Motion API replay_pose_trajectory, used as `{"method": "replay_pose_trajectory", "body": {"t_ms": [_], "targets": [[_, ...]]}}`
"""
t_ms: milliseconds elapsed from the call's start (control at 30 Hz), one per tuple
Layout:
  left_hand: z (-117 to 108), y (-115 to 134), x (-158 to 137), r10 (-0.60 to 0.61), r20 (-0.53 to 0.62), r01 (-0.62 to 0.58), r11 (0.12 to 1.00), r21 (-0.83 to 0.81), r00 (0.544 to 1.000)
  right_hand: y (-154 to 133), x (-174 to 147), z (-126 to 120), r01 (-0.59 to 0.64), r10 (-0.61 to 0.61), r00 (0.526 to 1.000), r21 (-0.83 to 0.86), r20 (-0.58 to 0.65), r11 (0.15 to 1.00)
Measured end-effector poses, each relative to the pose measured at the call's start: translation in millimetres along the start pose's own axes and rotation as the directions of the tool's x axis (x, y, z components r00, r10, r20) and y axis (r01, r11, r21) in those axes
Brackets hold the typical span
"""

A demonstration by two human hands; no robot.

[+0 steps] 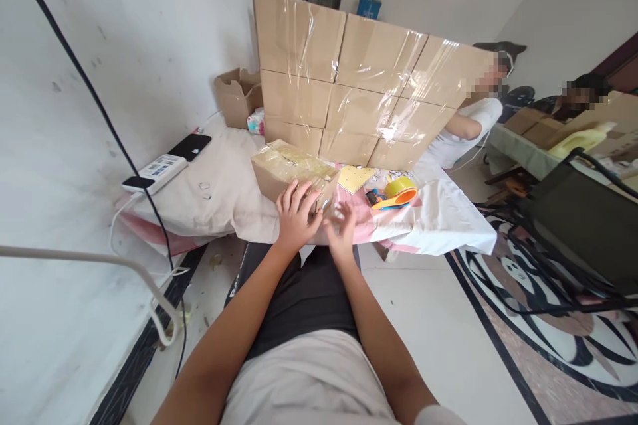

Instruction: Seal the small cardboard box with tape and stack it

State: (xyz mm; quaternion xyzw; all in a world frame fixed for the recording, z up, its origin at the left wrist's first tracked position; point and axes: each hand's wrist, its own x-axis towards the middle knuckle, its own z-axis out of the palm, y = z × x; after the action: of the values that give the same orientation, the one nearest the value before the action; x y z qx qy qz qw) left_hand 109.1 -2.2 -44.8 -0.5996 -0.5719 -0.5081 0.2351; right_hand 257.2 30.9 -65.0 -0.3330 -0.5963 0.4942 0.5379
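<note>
Far left of the hands, up against the wall: a white power strip [162, 170] with a dark phone [190, 145] beside it, and a black cable [107, 121] trailing down past the bed [219, 202] edge. Easy to snag with an elbow and drag both off.

Left hand [295, 216] spread flat, fingers wide, pressed on the near corner of the small taped carton [292, 176]; holding nothing, only pinning. Carton sitting on the cloth-covered bed right at its near edge, directly in front. Soft bedding underneath, so likely to tip or slide toward the lap under a hard press.

Right hand [340, 229] just beside the carton's right corner, fingers loosely open, blurred; cannot tell whether anything thin is pinched there. Loose tape could fold back on itself and stick to skin.

Right of the hands: an orange tape dispenser [393, 194], near the edge, prone to a knock. Behind, a wrapped wall of cartons [366, 83] standing on edge, liable to topple forward if bumped.
</note>
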Motion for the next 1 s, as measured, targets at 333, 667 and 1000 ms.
{"method": "replay_pose_trajectory", "body": {"t_ms": [333, 667, 1000], "targets": [[3.9, -28.0, -18.3, -0.163, -0.142, 0.094, 0.912, -0.398, 0.976, -7.3, 68.8, 3.4, 0.212, -0.147, 0.928, -0.159, 0.343, 0.964], [11.5, -51.8, -18.7, -0.697, 0.025, 0.606, 0.604, -0.518, 0.716, -89.4, -42.9, -209.6, 0.187, -0.365, 0.889, -0.510, -0.276, 0.840], [14.5, -43.0, -17.0, -0.630, 0.142, 0.606, 0.624, -0.493, 0.764, -77.0, 11.2, -333.8, -0.388, -0.343, 0.751, -0.798, -0.564, 0.461]]}}
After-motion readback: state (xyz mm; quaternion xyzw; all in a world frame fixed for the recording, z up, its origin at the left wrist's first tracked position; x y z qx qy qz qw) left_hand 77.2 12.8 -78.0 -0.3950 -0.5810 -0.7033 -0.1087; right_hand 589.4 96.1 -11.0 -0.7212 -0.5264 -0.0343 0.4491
